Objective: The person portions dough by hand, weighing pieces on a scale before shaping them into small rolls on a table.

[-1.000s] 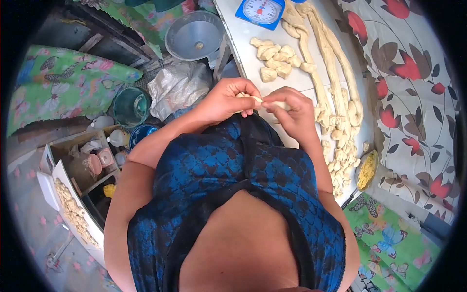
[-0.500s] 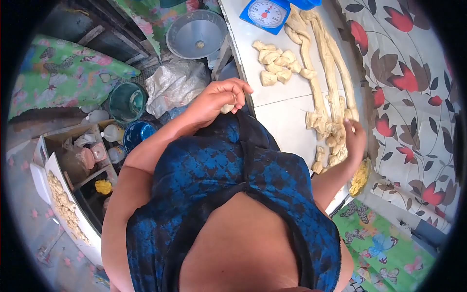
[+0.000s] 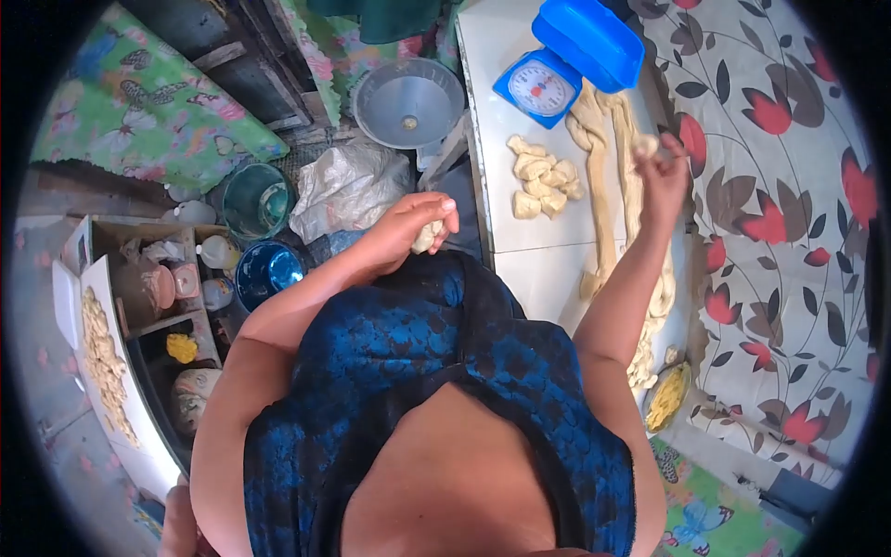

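My left hand (image 3: pixel 416 227) is curled round a small piece of dough (image 3: pixel 427 238) in front of my body. Out over the table, my right hand (image 3: pixel 663 181) pinches another dough lump (image 3: pixel 645 146) between its fingertips. Below that hand, long dough ropes (image 3: pixel 601 200) run along the table, partly covered by my right forearm. A pile of cut dough pieces (image 3: pixel 546 181) lies to the left of the ropes. Beyond them stands a blue kitchen scale (image 3: pixel 538 88) with a blue tray (image 3: pixel 594 42) on it.
A bowl of yellow stuff (image 3: pixel 668 397) stands at the table's right edge. On the left are a grey basin (image 3: pixel 408 97), a green bucket (image 3: pixel 255 202), a blue bucket (image 3: pixel 269 269) and a shelf. A white board (image 3: pixel 139 446) holds several small dough pieces. Part of another person (image 3: pixel 179 524) shows at lower left.
My right hand has moved away from the near dough ropes, up toward the scale, and now shows a dough lump in its fingers. My left hand stays closed on its piece. The view has shifted.
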A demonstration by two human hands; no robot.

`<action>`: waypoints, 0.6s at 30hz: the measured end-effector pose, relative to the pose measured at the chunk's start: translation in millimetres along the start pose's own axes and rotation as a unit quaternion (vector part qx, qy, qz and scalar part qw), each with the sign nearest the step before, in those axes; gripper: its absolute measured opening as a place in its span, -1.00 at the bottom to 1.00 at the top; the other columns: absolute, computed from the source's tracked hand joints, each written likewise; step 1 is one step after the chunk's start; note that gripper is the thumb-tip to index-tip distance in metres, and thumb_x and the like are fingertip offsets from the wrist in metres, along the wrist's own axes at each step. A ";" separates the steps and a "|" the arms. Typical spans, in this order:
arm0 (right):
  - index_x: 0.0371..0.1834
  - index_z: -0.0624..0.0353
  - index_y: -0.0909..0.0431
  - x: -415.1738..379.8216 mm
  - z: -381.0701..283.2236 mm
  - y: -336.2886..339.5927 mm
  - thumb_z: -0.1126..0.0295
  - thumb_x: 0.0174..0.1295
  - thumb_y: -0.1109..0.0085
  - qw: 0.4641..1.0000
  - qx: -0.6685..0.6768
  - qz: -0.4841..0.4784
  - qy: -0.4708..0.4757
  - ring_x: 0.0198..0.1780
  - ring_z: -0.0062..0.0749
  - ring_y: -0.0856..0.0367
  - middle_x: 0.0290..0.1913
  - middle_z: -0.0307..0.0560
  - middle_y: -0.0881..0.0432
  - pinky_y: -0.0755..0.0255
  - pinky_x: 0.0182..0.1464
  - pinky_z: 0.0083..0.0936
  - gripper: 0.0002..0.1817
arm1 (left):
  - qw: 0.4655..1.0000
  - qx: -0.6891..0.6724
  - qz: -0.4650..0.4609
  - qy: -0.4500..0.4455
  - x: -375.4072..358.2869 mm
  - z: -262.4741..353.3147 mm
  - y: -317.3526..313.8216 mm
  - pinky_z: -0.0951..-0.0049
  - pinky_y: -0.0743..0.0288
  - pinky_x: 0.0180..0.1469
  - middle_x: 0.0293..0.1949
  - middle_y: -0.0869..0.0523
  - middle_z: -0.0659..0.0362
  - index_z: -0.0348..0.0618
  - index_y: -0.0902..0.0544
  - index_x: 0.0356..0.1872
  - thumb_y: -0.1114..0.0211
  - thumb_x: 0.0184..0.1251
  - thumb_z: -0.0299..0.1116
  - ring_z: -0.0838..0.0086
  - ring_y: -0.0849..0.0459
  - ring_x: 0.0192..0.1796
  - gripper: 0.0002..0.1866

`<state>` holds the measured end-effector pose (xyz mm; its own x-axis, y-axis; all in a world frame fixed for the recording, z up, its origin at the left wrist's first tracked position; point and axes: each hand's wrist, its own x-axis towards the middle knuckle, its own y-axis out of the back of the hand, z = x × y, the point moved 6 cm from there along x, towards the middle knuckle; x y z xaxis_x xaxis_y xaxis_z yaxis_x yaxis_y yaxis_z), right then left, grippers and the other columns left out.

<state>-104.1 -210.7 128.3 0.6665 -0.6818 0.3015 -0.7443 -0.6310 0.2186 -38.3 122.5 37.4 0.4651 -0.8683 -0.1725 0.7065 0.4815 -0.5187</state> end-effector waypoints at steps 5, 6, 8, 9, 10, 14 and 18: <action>-0.10 0.32 -0.47 62.6 -90.5 -45.5 0.39 0.08 -0.26 0.989 0.069 -0.077 0.106 -0.26 -0.52 -0.54 -0.28 -0.10 -0.59 -0.43 -0.21 -0.63 -0.65 | 0.999 -0.010 0.018 0.040 0.8 -9.1 1.6 0.59 -0.32 -0.50 -0.50 -0.50 0.25 -0.21 -0.51 -0.41 -0.08 0.31 -0.28 0.64 -0.42 -0.50 -0.79; -0.10 0.32 -0.47 77.1 -91.9 -51.8 0.39 0.08 -0.26 0.989 0.069 -0.078 0.106 -0.26 -0.52 -0.54 -0.28 -0.10 -0.59 -0.43 -0.21 -0.63 -0.65 | 0.999 -0.010 0.018 0.039 0.6 -8.3 0.4 0.59 -0.32 -0.50 -0.50 -0.50 0.25 -0.21 -0.51 -0.41 -0.08 0.31 -0.28 0.64 -0.42 -0.50 -0.79; -0.06 0.25 -0.47 103.0 -92.3 -78.0 0.40 0.09 -0.22 0.971 -0.086 -0.169 0.143 -0.25 -0.54 -0.52 -0.27 -0.12 -0.58 -0.40 -0.20 -0.64 -0.65 | 1.000 0.007 0.007 0.021 0.4 -3.2 -1.9 0.60 -0.33 -0.49 -0.48 -0.51 0.25 -0.21 -0.51 -0.39 -0.11 0.30 -0.31 0.65 -0.42 -0.50 -0.82; -0.06 0.25 -0.47 114.7 -89.5 -85.5 0.40 0.09 -0.22 0.971 -0.085 -0.170 0.146 -0.25 -0.54 -0.52 -0.27 -0.12 -0.58 -0.40 -0.20 -0.64 -0.65 | 1.000 0.007 0.008 0.019 0.4 -1.8 -1.0 0.60 -0.33 -0.49 -0.48 -0.51 0.25 -0.21 -0.51 -0.39 -0.11 0.30 -0.31 0.65 -0.42 -0.50 -0.82; -0.08 0.24 -0.48 123.6 -80.5 -97.6 0.41 0.07 -0.22 0.962 -0.116 -0.216 0.123 -0.27 -0.56 -0.52 -0.29 -0.15 -0.58 -0.38 -0.22 -0.65 -0.67 | 1.000 0.009 0.015 0.010 -0.1 0.3 1.1 0.60 -0.33 -0.48 -0.47 -0.52 0.25 -0.21 -0.51 -0.39 -0.11 0.30 -0.30 0.65 -0.42 -0.50 -0.82; -0.14 0.24 -0.51 150.2 -45.9 -124.0 0.42 0.03 -0.23 0.926 -0.232 -0.288 0.082 -0.32 -0.61 -0.50 -0.36 -0.20 -0.58 -0.34 -0.29 -0.67 -0.70 | 0.999 0.012 0.030 -0.004 -2.6 5.4 10.3 0.61 -0.32 -0.49 -0.43 -0.54 0.27 -0.20 -0.51 -0.39 -0.12 0.29 -0.31 0.68 -0.41 -0.50 -0.83; -0.19 0.28 -0.56 153.7 -49.7 -132.8 0.39 0.07 -0.15 0.904 -0.320 -0.251 0.129 -0.30 -0.51 -0.54 -0.34 -0.12 -0.62 -0.39 -0.19 -0.59 -0.74 | 0.999 0.004 0.041 0.000 -2.4 5.0 12.5 0.61 -0.32 -0.49 -0.44 -0.53 0.28 -0.19 -0.52 -0.39 -0.12 0.29 -0.31 0.68 -0.41 -0.50 -0.83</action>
<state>95.1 -213.3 191.7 0.9570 -0.2073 0.2029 -0.2763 -0.4383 0.8553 -27.9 131.2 35.5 0.5213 -0.8263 -0.2132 0.6711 0.5513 -0.4957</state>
